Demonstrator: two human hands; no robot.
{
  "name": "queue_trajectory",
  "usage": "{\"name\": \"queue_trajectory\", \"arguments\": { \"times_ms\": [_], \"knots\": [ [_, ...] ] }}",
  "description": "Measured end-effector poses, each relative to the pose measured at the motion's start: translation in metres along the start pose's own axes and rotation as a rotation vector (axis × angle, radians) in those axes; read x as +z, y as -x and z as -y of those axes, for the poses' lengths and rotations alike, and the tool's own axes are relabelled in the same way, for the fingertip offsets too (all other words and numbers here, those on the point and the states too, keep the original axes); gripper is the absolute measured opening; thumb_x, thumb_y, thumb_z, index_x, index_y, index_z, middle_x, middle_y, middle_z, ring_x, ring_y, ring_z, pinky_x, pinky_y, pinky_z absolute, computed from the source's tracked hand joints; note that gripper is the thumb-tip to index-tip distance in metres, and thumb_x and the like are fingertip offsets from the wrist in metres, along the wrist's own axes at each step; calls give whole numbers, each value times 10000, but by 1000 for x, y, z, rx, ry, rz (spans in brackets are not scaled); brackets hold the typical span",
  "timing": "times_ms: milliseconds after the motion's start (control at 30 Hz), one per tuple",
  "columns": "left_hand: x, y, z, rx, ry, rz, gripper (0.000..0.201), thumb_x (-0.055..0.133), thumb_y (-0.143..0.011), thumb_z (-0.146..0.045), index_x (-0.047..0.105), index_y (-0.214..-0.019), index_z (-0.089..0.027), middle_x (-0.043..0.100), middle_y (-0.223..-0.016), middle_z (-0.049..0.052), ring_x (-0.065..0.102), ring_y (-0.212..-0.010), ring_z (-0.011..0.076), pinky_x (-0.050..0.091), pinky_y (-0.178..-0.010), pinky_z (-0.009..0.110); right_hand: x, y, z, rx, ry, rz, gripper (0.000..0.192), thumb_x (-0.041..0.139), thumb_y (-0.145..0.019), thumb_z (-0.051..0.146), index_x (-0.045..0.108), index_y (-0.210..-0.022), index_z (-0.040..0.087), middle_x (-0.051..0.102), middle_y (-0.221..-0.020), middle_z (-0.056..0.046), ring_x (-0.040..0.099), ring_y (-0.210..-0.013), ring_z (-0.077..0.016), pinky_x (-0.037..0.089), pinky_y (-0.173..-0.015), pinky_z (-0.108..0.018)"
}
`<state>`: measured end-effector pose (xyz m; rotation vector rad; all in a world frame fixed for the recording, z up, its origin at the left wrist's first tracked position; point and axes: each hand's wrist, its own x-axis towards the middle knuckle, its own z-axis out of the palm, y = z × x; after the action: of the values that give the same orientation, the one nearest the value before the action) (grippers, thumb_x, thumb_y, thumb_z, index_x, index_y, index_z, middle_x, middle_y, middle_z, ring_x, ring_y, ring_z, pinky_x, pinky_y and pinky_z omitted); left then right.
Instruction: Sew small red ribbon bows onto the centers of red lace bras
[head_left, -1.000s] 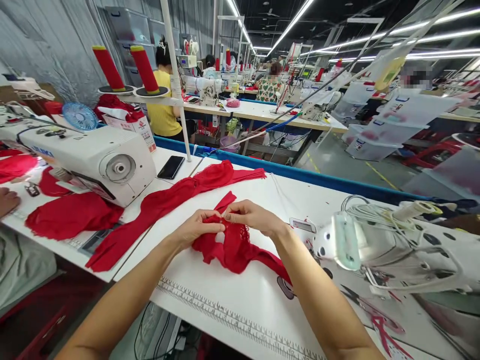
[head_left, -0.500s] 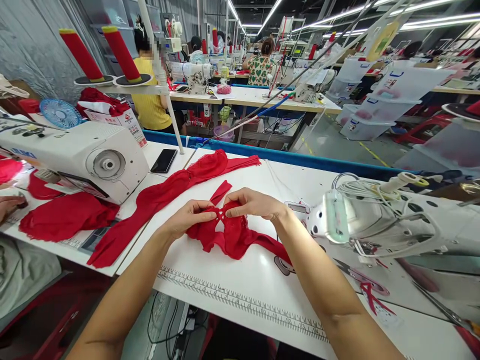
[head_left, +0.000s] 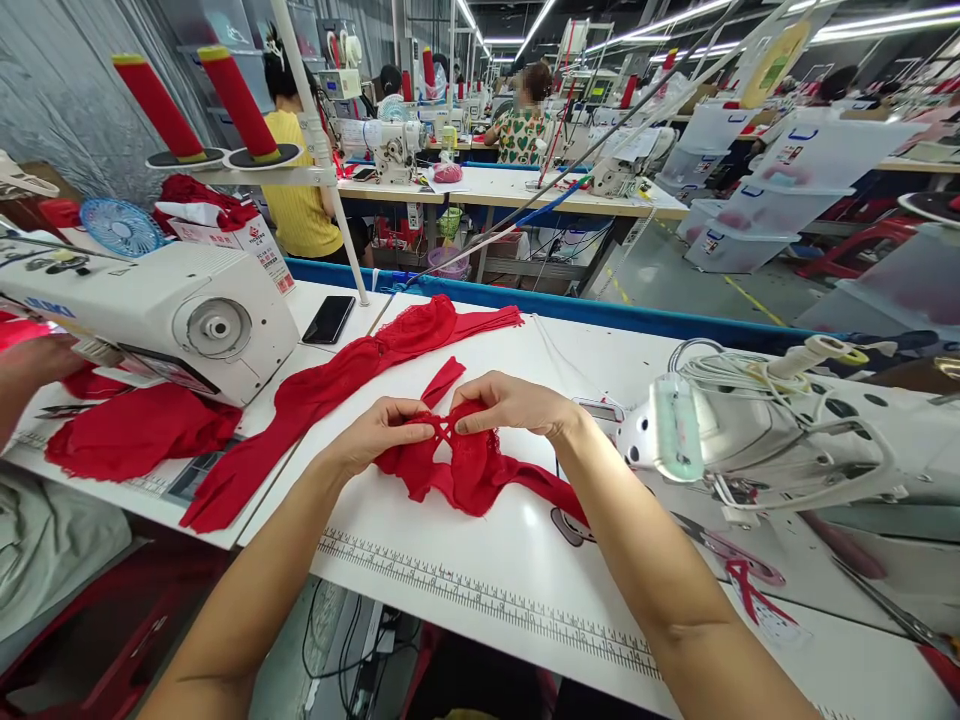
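A red bra [head_left: 472, 485] lies partly raised over the white table, with crossed straps at its centre. My left hand [head_left: 390, 430] pinches the fabric just left of the crossing. On the other side of it, my right hand [head_left: 499, 405] grips the bra between thumb and fingers. One red band runs off to the right beneath my right forearm, and a short strip sticks up behind my hands. Behind the bra, a long red garment piece [head_left: 330, 385] stretches diagonally across the table.
A white sewing machine [head_left: 172, 310] stands left, near a black phone [head_left: 328, 320] and a red cloth pile [head_left: 142, 430]. Another sewing machine [head_left: 780, 440] stands right, with scissors [head_left: 892, 600] nearby. A printed ruler [head_left: 480, 595] follows the front edge. A co-worker's hand [head_left: 37, 360] is far left.
My hands keep their pinch on the bra, nearly still. At far left, the co-worker's hand has moved up and inward toward the sewing machine. The view has shifted slightly.
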<state>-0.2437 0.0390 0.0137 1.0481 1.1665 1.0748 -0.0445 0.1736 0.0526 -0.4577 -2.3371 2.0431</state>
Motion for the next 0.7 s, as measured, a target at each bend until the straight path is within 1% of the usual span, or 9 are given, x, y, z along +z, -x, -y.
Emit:
{"name": "queue_trajectory", "arguments": {
  "times_ms": [133, 300, 467, 600, 700],
  "knots": [
    [0, 0, 0, -8, 7, 4, 255, 842, -709, -374, 736, -799, -160, 668, -763, 24, 592, -669, 111, 477, -601, 209, 0, 0, 0, 9, 31, -14, 190, 772, -750, 332, 712, -828, 169, 716, -774, 10, 626, -722, -124, 474, -672, -244],
    [1, -1, 0, -18, 20, 25, 232, 834, -726, -361, 733, -792, -162, 660, -754, 13, 575, -654, 92, 451, -590, 188, 1, -1, 0, 11, 33, -22, 219, 785, -731, 351, 716, -822, 165, 720, -788, -1, 637, -737, -138, 484, -692, -262],
    [-1, 0, -2, -26, 33, 15, 276, 841, -709, -378, 710, -783, -147, 625, -721, 7, 552, -628, 93, 435, -563, 195, 0, 0, -3, 1, 25, -3, 273, 773, -754, 386, 723, -907, 166, 706, -831, 1, 617, -762, -134, 483, -715, -264],
    [-1, 1, -1, -23, 39, 27, 307, 824, -721, -399, 692, -825, -142, 605, -713, -3, 534, -615, 86, 415, -556, 191, 3, -1, -1, -13, 124, -25, 249, 727, -790, 395, 693, -864, 160, 671, -789, 6, 567, -712, -123, 430, -647, -257],
    [4, 1, -1, 1, -33, 53, 351, 809, -727, -423, 671, -902, -153, 612, -750, -6, 542, -630, 96, 420, -570, 205, 14, 2, 7, -24, 298, -91, 195, 673, -831, 367, 661, -811, 173, 617, -726, 24, 511, -655, -111, 371, -592, -252]
  ]
}}
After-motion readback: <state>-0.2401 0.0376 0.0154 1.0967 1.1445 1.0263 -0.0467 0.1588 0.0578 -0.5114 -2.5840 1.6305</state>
